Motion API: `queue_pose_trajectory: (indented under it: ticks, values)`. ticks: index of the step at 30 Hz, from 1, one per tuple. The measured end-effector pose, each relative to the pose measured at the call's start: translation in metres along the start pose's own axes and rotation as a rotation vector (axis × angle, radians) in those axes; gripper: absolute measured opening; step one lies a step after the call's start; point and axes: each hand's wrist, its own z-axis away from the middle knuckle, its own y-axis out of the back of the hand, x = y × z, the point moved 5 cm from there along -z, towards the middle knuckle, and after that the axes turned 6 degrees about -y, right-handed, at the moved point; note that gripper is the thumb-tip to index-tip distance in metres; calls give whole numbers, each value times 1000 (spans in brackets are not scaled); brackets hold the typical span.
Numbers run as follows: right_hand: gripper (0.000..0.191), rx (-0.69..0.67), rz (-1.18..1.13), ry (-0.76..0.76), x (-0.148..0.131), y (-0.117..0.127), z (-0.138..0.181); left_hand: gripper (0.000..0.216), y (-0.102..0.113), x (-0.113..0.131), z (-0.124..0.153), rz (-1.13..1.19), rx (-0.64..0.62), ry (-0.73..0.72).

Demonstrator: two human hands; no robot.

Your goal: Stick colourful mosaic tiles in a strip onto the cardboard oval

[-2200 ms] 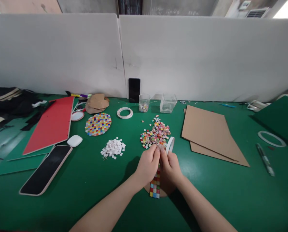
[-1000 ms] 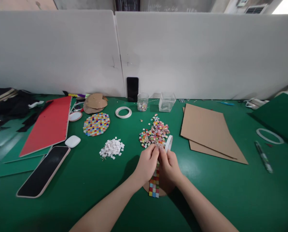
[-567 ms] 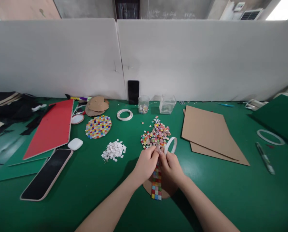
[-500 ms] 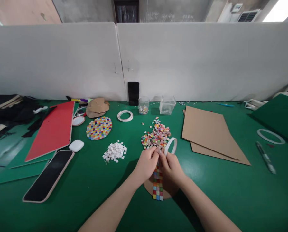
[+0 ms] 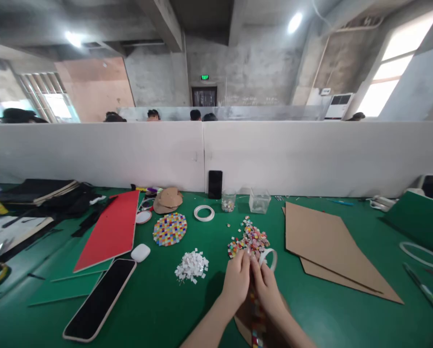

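Note:
My left hand (image 5: 238, 275) and my right hand (image 5: 266, 282) meet with their fingertips pinched together. A thin white roll of tape (image 5: 273, 259) stands up from the fingers of my right hand. Whatever the left fingertips pinch is too small to make out. Beneath both hands lies a round cardboard disc (image 5: 242, 323), partly hidden by them. Down its middle runs a strip of coloured mosaic tiles (image 5: 257, 321). Just beyond the fingertips is a pile of loose coloured tiles (image 5: 254, 238).
White tiles (image 5: 192, 266) are heaped to the left, near a tile-covered disc (image 5: 170, 229). Cardboard sheets (image 5: 321, 232) lie right. A phone (image 5: 100, 299), red board (image 5: 111, 229), glass cup (image 5: 228, 201) and clear box (image 5: 260, 201) surround the work. A white partition (image 5: 310, 157) stands behind.
The view has tilted up, so everything sits lower and the room and heads beyond the partition show. Both hands stay pinched together above the disc.

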Motion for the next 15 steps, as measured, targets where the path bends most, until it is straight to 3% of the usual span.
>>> queue_pose_trajectory:
  ticks: [4, 15]
  values:
    - [58, 73, 2, -28, 8, -6, -3, 27, 2, -5, 5, 44, 55, -22]
    - [57, -6, -28, -50, 12, -15, -1, 29, 13, -25, 10, 60, 110, -16]
